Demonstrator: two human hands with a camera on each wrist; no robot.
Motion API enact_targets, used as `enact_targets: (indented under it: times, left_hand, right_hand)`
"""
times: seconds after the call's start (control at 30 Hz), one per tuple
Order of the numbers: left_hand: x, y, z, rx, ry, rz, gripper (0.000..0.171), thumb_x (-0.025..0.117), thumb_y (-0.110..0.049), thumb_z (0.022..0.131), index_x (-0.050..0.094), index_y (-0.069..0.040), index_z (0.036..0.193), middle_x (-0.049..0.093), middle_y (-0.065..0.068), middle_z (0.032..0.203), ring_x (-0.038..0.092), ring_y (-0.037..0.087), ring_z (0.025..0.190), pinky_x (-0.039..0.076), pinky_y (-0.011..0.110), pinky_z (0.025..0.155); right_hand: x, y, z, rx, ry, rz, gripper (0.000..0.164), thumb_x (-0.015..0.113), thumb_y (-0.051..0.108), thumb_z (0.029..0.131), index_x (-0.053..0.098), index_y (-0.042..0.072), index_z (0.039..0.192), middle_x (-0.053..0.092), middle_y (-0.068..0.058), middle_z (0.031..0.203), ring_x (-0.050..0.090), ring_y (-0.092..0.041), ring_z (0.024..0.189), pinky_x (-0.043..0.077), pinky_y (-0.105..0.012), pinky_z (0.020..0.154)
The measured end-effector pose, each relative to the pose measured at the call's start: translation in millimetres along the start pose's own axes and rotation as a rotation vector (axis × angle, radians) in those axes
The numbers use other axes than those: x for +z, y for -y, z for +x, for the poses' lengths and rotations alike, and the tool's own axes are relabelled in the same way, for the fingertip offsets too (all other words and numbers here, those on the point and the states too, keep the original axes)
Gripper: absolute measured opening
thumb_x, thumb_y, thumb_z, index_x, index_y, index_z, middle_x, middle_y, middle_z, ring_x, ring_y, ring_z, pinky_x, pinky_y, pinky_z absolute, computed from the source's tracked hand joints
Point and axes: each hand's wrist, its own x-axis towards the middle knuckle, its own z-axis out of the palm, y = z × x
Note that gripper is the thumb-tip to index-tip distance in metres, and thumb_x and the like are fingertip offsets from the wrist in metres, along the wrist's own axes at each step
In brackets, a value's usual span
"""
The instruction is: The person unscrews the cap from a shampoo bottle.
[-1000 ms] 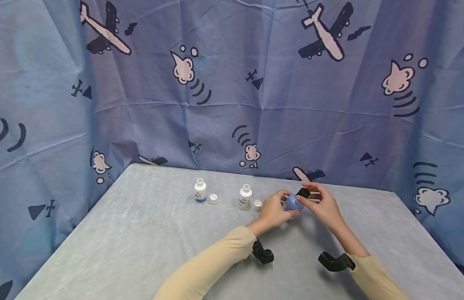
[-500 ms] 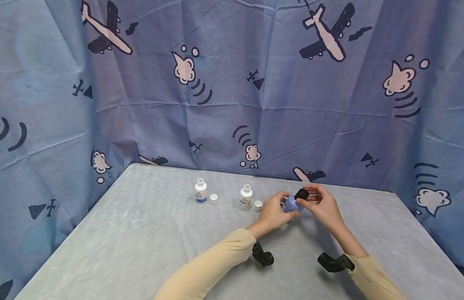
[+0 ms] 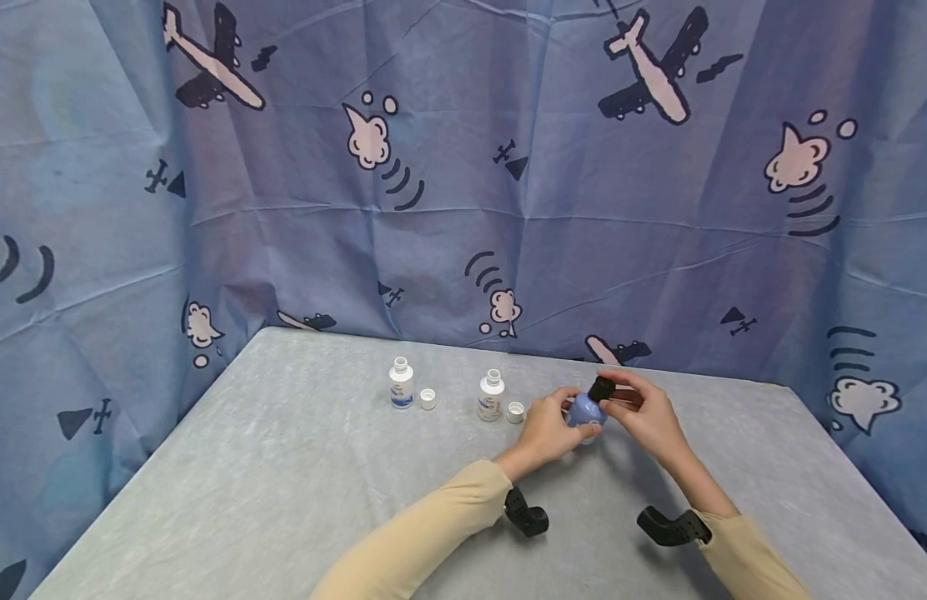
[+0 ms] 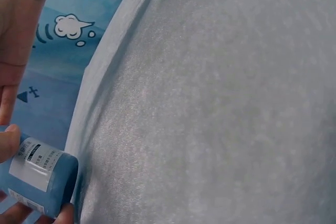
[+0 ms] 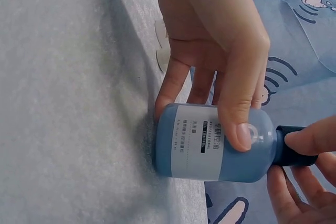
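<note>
A blue bottle with a black cap is held near the table's right half, leaning slightly. My left hand grips its body, thumb across the front and fingers behind. Fingers and thumb of my right hand pinch the cap. In the right wrist view the white printed label shows beside the left thumb, and the cap is on the bottle's neck. The left wrist view shows a second label on the bottle's other side and its base end.
Left of the hands stand two uncapped white bottles, each with a white cap lying at its right. A pale cloth covers the table. Behind hangs a blue curtain with airplane prints.
The blue bottle has tipped more upright, its cap shifting slightly left. My right fingers have moved a little with the cap. The white bottles and their caps stay put.
</note>
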Motion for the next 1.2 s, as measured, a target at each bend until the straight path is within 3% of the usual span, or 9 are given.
enact_targets:
  times: [0.1,0.27,0.33,0.4,0.53,0.7,0.87,1.2]
  left_hand:
    - [-0.3,-0.6,-0.5,-0.004,0.002,0.005,0.057,0.08,-0.032,0.076,0.06,-0.011,0.126,0.071,0.006,0.107,0.063,0.007,0.089,0.045,0.014,0.071]
    - [0.4,-0.5,-1.1,0.013,-0.019,0.008,0.056,0.081,-0.03,0.075,0.061,-0.01,0.124,0.072,0.007,0.105,0.062,0.007,0.085,0.043,0.013,0.07]
    - [0.7,-0.4,-1.0,0.021,-0.037,0.015,0.055,0.081,-0.03,0.074,0.062,-0.011,0.121,0.072,0.006,0.103,0.06,0.007,0.082,0.041,0.012,0.068]
    - [1.0,-0.3,-0.5,0.03,-0.056,0.018,0.055,0.082,-0.03,0.072,0.063,-0.011,0.12,0.072,0.006,0.101,0.06,0.008,0.08,0.04,0.012,0.067]
    - [1.3,0.0,0.4,0.043,-0.083,0.028,0.054,0.084,-0.03,0.07,0.064,-0.012,0.117,0.072,0.005,0.098,0.06,0.009,0.079,0.039,0.012,0.064]
    - [1.6,0.0,0.7,0.049,-0.096,0.034,0.054,0.085,-0.03,0.068,0.064,-0.013,0.116,0.072,0.005,0.097,0.06,0.008,0.08,0.039,0.013,0.065]
    - [1.4,-0.4,-0.1,0.058,-0.084,0.025,0.054,0.084,-0.03,0.07,0.064,-0.013,0.117,0.072,0.006,0.098,0.06,0.007,0.079,0.039,0.013,0.066]
    - [2.3,1.0,0.3,0.033,-0.074,-0.017,0.052,0.083,-0.029,0.072,0.063,-0.014,0.117,0.072,0.006,0.101,0.059,0.006,0.082,0.042,0.014,0.069]
  right_hand:
    - [0,1,-1,-0.01,-0.003,-0.002,0.046,0.062,0.002,0.089,0.052,-0.001,0.133,0.053,-0.027,0.132,0.061,-0.04,0.108,0.049,-0.012,0.074]
    - [2,0,0,-0.037,-0.028,-0.025,0.042,0.064,0.01,0.091,0.054,-0.001,0.13,0.057,-0.024,0.129,0.061,-0.017,0.104,0.045,-0.006,0.077]
    - [3,1,0,-0.025,-0.041,-0.029,0.044,0.065,0.016,0.091,0.054,-0.001,0.13,0.057,-0.022,0.128,0.059,-0.014,0.104,0.043,-0.003,0.078]
    - [4,2,1,0.014,-0.059,-0.045,0.046,0.065,0.023,0.092,0.053,0.001,0.131,0.057,-0.021,0.127,0.059,-0.02,0.106,0.044,-0.005,0.077]
    - [3,5,2,0.115,-0.092,-0.094,0.051,0.066,0.034,0.09,0.054,0.004,0.129,0.058,-0.021,0.124,0.059,-0.033,0.105,0.047,-0.019,0.073]
    - [4,7,4,0.183,-0.107,-0.129,0.052,0.07,0.039,0.086,0.056,0.005,0.123,0.06,-0.019,0.117,0.06,-0.028,0.096,0.045,-0.026,0.069]
    - [4,8,4,0.175,-0.105,-0.125,0.051,0.071,0.036,0.085,0.056,0.004,0.122,0.06,-0.019,0.114,0.06,-0.026,0.094,0.046,-0.024,0.068]
    - [-1,11,3,0.111,-0.056,-0.1,0.049,0.07,0.028,0.088,0.056,0.004,0.129,0.058,-0.024,0.125,0.061,-0.037,0.104,0.05,-0.022,0.071]
